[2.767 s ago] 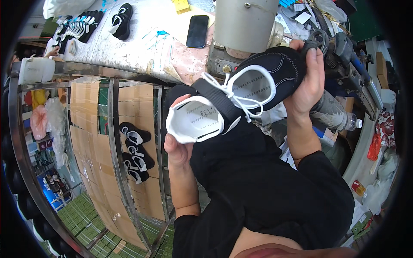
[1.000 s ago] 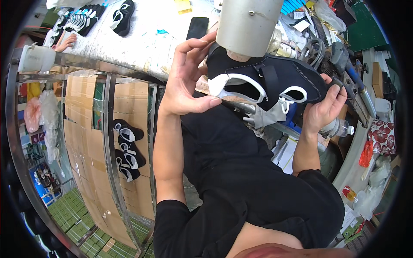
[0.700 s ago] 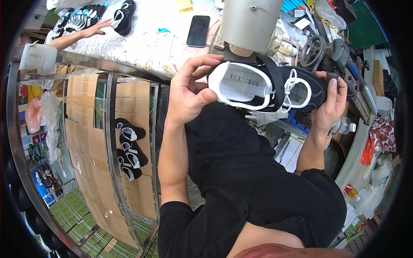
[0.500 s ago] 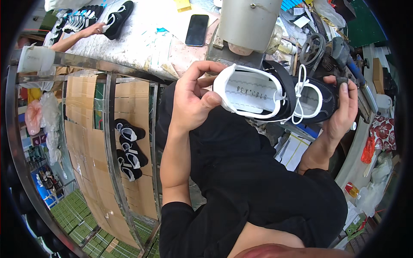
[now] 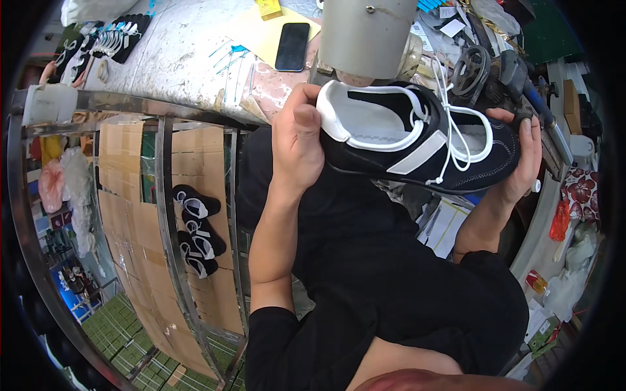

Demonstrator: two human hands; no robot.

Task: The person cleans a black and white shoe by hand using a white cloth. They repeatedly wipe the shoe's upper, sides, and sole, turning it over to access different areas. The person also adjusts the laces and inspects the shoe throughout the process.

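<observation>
A black sneaker with white collar trim, white laces and a pale strip on its side is held up between my hands, level and tilted so that its side shows. My left hand is closed around the heel, its thumb up by the white collar. At the other end, my right hand grips the toe, with the thumb and fingers at its edge. The sneaker hides part of the fingers of both hands.
Behind the sneaker stands a grey cylindrical machine part. A phone lies on the worktable. More shoes sit far left near a co-worker's hand. Several sneakers rest on a cardboard-covered rack.
The sneaker has rolled in my hands, so its side and pale strip now face up toward view. A co-worker's hand and shoe have moved left from the table's middle.
</observation>
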